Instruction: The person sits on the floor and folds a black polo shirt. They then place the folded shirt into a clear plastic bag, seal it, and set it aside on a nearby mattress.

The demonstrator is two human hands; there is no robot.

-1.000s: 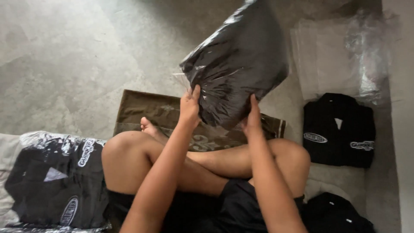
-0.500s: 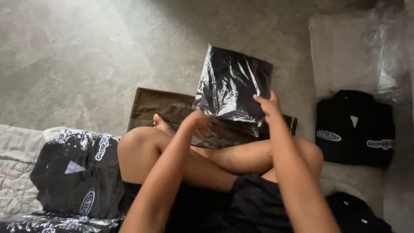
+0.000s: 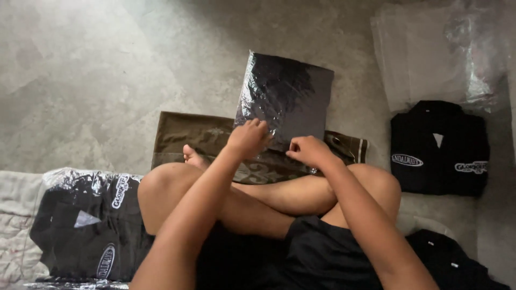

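Note:
A black garment sealed in a clear plastic bag (image 3: 287,96) lies flat on the floor and partly on a brown mat (image 3: 185,137) in front of my crossed legs. My left hand (image 3: 248,137) rests with curled fingers on the bag's near left edge. My right hand (image 3: 307,151) pinches the bag's near edge just beside it. Both hands sit at the open end of the bag.
A pile of bagged black shirts (image 3: 88,223) lies at my left on a pale quilt (image 3: 16,215). A folded black shirt (image 3: 438,147) lies at the right, with empty clear bags (image 3: 430,53) behind it. Another black shirt (image 3: 451,263) lies by my right knee.
The bagged garment was held up in the air, then lowered onto the floor and mat. Both hands slid down to its near edge.

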